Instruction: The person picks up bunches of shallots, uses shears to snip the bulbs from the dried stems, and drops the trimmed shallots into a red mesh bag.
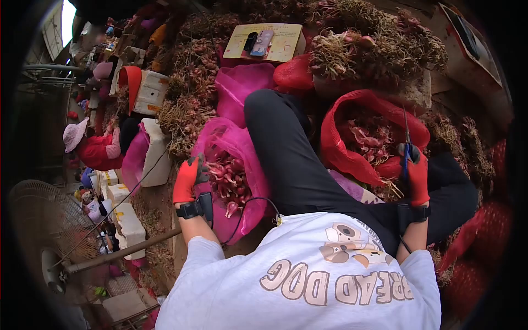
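Observation:
My left hand [191, 175], in a red glove with dark fingers, is at the left rim of a pink mesh bag [253, 190]. Its fingers are apart and nothing shows between them. Red onions [228, 179] lie inside that bag. On the other side, my right hand [415, 169], gloved alike, is closed on blue-handled scissors [407, 148], whose narrow blades point away from me. Beside the scissors stands a red mesh bag [336, 144] holding more red onions [367, 137] and loose peels.
Dried onion bunches [379, 49] are heaped ahead. A phone [262, 43] rests on a yellowish board [286, 44]. At the left are a person in a pink hat [75, 135], white foam boxes [129, 228] and a fan [49, 225]. Red sacks [484, 242] stand at the right.

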### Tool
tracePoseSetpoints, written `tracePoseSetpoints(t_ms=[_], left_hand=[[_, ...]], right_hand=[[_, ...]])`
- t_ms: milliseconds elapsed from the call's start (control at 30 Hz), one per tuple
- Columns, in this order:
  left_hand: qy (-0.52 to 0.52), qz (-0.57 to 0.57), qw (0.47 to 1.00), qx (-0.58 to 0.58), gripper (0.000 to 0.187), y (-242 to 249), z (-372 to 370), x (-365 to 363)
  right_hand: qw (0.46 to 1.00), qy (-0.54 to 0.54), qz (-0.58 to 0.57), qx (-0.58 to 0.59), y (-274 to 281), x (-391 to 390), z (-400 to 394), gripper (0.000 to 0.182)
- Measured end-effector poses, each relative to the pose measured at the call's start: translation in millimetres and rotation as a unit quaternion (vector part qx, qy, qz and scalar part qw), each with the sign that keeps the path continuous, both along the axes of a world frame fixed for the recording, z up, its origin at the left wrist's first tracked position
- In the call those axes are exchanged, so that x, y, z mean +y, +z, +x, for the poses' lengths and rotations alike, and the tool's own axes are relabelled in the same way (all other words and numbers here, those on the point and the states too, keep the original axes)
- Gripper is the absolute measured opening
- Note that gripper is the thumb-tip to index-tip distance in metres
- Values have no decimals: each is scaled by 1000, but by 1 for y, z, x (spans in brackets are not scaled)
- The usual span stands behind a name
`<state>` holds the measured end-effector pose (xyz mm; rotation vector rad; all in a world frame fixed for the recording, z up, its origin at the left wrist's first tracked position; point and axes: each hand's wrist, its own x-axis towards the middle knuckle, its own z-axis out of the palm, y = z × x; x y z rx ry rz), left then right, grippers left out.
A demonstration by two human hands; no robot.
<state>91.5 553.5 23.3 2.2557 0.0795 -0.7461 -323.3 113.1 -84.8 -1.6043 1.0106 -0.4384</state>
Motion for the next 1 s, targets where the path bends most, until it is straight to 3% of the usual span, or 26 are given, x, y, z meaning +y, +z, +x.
tracePoseSetpoints(t_ms=[100,233,433,533,633,733,833,967,1000], left_hand=[[-56,-81,995,32,57,-4,26,-33],[-185,-133,974,-7,51,38,14,-151],[-445,-284,849,22,41,51,-23,-322],[-511,-296,807,0,35,2,-24,-401],[-558,-187,751,-300,43,-27,-46,-464],[-536,-205,629,-525,61,-54,-48,-498],[-585,8,619,-525,71,-83,-43,-515],[-582,22,656,-480,73,-76,-51,-515],[-558,-1,665,-495,72,-76,-51,-513]], right_hand=[[995,-10,-88,40,9,5,-3,20],[968,40,-196,153,18,7,-3,37],[891,80,-349,279,-9,3,-16,47],[913,97,-262,297,-27,0,-18,47],[934,88,-231,259,-8,3,-13,41],[971,13,-187,147,4,10,-5,42],[985,15,-93,143,10,10,-4,46],[998,6,54,-31,1,5,9,42],[998,5,33,-54,-2,1,17,36]])
